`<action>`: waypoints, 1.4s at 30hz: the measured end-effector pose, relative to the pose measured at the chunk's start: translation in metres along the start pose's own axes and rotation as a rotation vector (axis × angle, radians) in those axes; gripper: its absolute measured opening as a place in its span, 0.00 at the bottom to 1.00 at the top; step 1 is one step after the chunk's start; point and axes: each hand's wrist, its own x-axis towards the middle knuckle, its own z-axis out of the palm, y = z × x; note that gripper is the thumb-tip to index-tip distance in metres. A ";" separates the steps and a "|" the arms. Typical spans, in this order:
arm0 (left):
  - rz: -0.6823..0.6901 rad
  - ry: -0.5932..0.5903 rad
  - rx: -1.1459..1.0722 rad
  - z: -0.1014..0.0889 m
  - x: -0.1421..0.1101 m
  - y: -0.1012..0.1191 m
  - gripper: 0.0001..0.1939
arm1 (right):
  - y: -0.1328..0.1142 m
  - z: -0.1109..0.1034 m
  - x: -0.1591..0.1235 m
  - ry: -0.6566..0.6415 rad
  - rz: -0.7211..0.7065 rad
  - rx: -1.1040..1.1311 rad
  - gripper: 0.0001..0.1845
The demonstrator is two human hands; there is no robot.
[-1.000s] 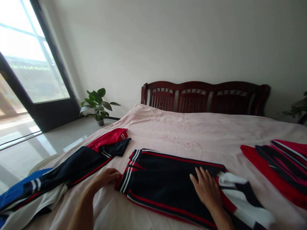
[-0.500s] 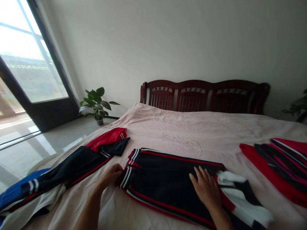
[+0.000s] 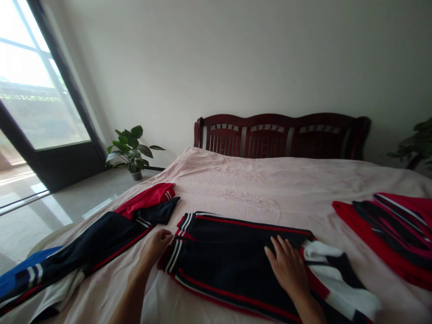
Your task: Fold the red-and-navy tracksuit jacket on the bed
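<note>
Well, the left hand (image 3: 154,248) curls at the edge of a folded navy tracksuit garment (image 3: 232,254), red-and-white striped. Whether it pinches cloth is hard to tell. The right hand (image 3: 287,270) lies open on top, fingers spread — white-panelled cloth (image 3: 337,279) just beyond them.

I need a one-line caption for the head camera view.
Right hand resting on folded navy tracksuit garment, left hand at its edge, on a pink bedspread.

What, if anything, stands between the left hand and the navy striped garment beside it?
Nothing visible does. The left hand sits at the edge of the navy striped garment, with no other item between them.
</note>
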 end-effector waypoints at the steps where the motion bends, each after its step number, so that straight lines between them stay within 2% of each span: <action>1: -0.001 0.008 -0.007 0.002 0.004 0.005 0.20 | 0.000 -0.001 0.000 0.002 -0.001 0.009 0.33; 3: -0.003 0.014 -0.019 0.008 0.013 0.015 0.25 | -0.001 -0.003 -0.001 0.006 -0.004 0.020 0.33; 5: 0.000 0.007 -0.023 0.013 0.020 0.025 0.25 | -0.003 -0.007 -0.001 0.001 0.000 0.013 0.32; 9: 0.018 -0.007 0.014 0.019 0.023 0.038 0.16 | -0.005 -0.012 -0.001 -0.023 0.019 -0.017 0.32; 17: 0.032 0.046 0.163 0.013 0.012 0.033 0.08 | -0.003 -0.009 -0.001 -0.017 0.015 0.000 0.32; 21: 0.069 0.151 0.196 0.008 0.010 0.049 0.17 | -0.002 -0.005 -0.001 -0.002 0.015 0.017 0.32; 22: 0.111 0.164 0.200 0.008 0.009 0.057 0.19 | -0.002 -0.004 -0.001 0.000 0.015 0.023 0.32; 24: 0.281 0.137 0.217 0.013 0.006 0.073 0.21 | -0.002 -0.004 -0.002 0.007 0.012 0.036 0.32; 27: 0.555 -0.014 0.299 0.032 0.000 0.088 0.24 | -0.003 -0.004 -0.003 0.014 0.020 0.060 0.32; 28: 0.590 -0.071 0.338 0.040 -0.002 0.088 0.24 | -0.004 -0.005 -0.003 0.009 0.026 0.071 0.32; 30: 0.577 -0.150 0.401 0.053 -0.005 0.083 0.24 | -0.004 -0.006 -0.003 -0.012 0.037 0.094 0.33; 32: 0.546 -0.174 0.422 0.058 -0.006 0.073 0.24 | -0.004 -0.009 -0.003 -0.039 0.045 0.111 0.33; 37: 0.477 -0.180 0.302 0.046 -0.001 0.053 0.25 | -0.008 -0.028 -0.002 -0.118 0.089 0.147 0.31; 40: 0.463 -0.141 0.208 0.041 0.004 0.047 0.27 | -0.031 -0.056 0.000 -0.180 0.181 0.206 0.32; 42: 0.467 -0.116 0.167 0.043 0.009 0.043 0.27 | -0.057 -0.073 0.000 -0.151 0.133 0.295 0.33</action>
